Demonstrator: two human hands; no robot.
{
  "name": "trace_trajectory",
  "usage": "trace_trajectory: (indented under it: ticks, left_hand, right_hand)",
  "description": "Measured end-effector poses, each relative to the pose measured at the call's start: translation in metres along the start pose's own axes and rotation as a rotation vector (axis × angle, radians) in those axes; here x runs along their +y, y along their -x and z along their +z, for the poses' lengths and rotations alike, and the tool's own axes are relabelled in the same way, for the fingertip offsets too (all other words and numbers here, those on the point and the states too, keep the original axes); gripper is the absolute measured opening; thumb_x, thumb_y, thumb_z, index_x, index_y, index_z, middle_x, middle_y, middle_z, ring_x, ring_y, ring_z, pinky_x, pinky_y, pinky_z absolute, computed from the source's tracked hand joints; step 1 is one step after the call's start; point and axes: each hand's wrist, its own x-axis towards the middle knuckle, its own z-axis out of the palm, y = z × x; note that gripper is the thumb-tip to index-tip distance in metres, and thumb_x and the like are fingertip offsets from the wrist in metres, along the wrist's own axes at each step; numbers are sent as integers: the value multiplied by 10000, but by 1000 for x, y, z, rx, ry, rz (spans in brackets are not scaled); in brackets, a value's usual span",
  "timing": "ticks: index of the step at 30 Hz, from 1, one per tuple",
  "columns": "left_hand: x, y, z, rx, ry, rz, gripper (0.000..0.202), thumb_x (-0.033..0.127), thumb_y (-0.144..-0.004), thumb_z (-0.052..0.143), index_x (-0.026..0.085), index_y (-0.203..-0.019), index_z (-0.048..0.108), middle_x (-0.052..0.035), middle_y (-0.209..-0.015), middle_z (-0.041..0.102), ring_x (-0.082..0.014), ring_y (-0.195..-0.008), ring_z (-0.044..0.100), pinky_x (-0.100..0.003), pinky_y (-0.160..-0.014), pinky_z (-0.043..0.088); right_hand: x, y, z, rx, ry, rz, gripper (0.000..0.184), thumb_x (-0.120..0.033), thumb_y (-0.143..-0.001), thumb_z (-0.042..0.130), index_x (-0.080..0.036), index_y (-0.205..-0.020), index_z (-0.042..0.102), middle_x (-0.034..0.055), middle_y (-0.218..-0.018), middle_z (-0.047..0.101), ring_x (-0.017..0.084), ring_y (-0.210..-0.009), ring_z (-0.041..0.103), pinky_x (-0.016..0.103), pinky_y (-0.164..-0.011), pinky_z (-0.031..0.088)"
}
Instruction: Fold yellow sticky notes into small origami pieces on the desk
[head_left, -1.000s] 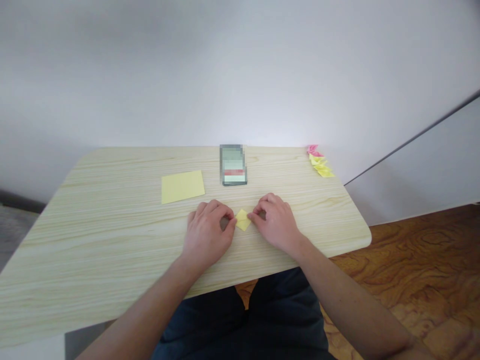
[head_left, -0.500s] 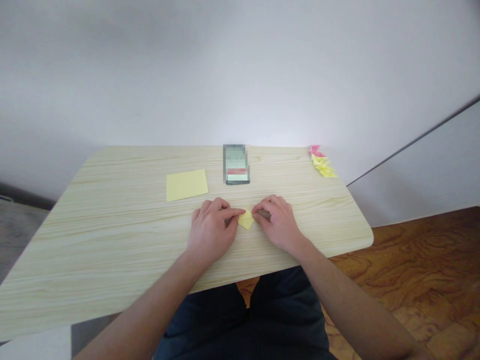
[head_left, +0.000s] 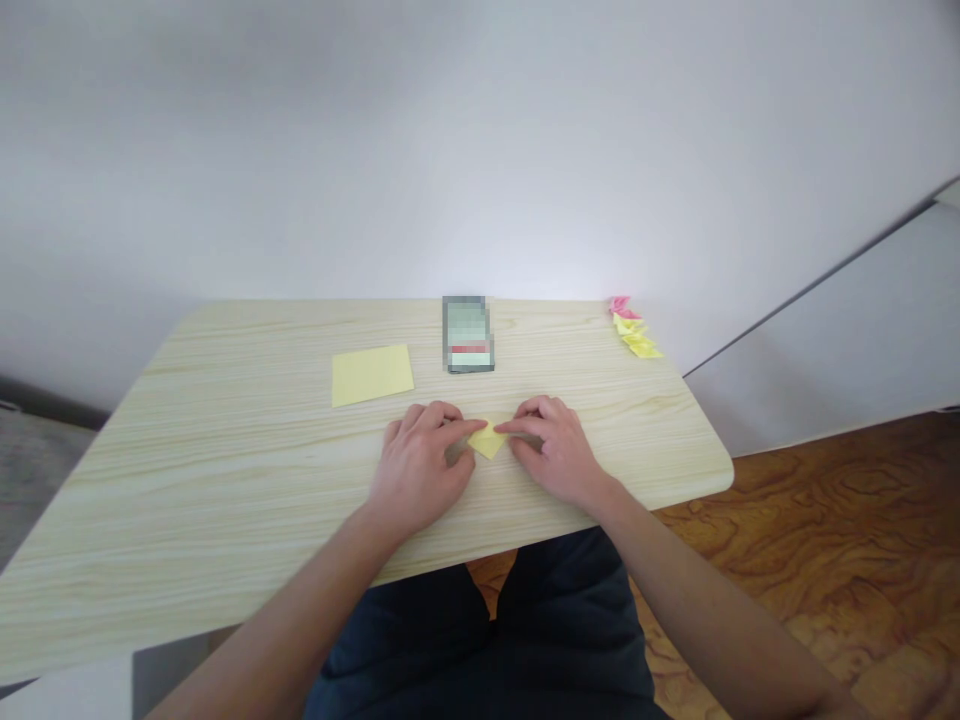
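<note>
A small folded yellow paper [head_left: 488, 441] lies on the light wooden table [head_left: 225, 480], near the front edge. My left hand [head_left: 424, 465] rests with curled fingers on the paper's left side, its index fingertip pressing the paper. My right hand [head_left: 551, 450] sits at the paper's right side, with its index finger stretched flat over the top edge and the other fingers curled. Both hands pinch and press the same paper against the table.
A pad of yellow sticky notes [head_left: 372, 374] lies left of centre. A phone [head_left: 468, 334] lies behind the hands. Several folded yellow and pink paper pieces [head_left: 634, 328] sit at the table's far right corner. Beyond the table's right edge is wooden floor [head_left: 840, 520].
The fingertips of both hands have closed in over the small yellow paper, with the right index finger now stretched across its top. The view shifted slightly.
</note>
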Motion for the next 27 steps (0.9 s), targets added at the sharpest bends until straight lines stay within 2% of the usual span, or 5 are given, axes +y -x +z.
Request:
trace_trajectory:
  ticks: [8, 14, 20, 24, 27]
  left_hand:
    - [-1, 0, -1, -35, 4, 48, 372, 283, -926, 573, 349, -1280, 666, -40, -1229, 653, -277, -1146, 551, -449, -955, 411]
    - [-2, -1, 1, -12, -17, 77, 326, 336, -970, 557, 348, -1281, 653, -34, -1213, 664, -274, -1127, 562, -441, -924, 414]
    - [1, -3, 3, 46, 30, 79, 260, 364, -1012, 503, 313, -1188, 686, -28, -1162, 700, -260, -1094, 579, -426, -919, 423]
    - [2, -6, 6, 75, 81, 71, 249, 367, -1016, 497, 288, -1126, 706, -25, -1129, 722, -252, -1068, 589, -417, -920, 435]
    - [1, -9, 8, 76, 116, 70, 242, 365, -1012, 507, 279, -1106, 713, -22, -1098, 733, -249, -1046, 593, -413, -922, 443]
  right_hand:
    - [-2, -1, -1, 11, 5, 14, 205, -268, -930, 678, -321, -1114, 752, 45, -1116, 634, 234, -1083, 566, 428, -986, 409]
    - [-2, -1, 0, 17, 0, -4, 242, -264, -905, 699, -308, -1141, 731, 34, -1124, 649, 231, -1088, 571, 423, -993, 395]
    - [-2, -1, 2, 28, -6, -16, 291, -277, -870, 721, -299, -1160, 714, 38, -1120, 660, 246, -1096, 578, 431, -996, 385]
    - [-1, -3, 4, 53, -9, -8, 254, -305, -871, 729, -289, -1125, 723, 42, -1092, 673, 253, -1080, 587, 433, -981, 389]
    - [0, -6, 8, 86, -24, -4, 210, -252, -878, 711, -277, -1085, 734, 40, -1055, 680, 248, -1057, 594, 416, -952, 409]
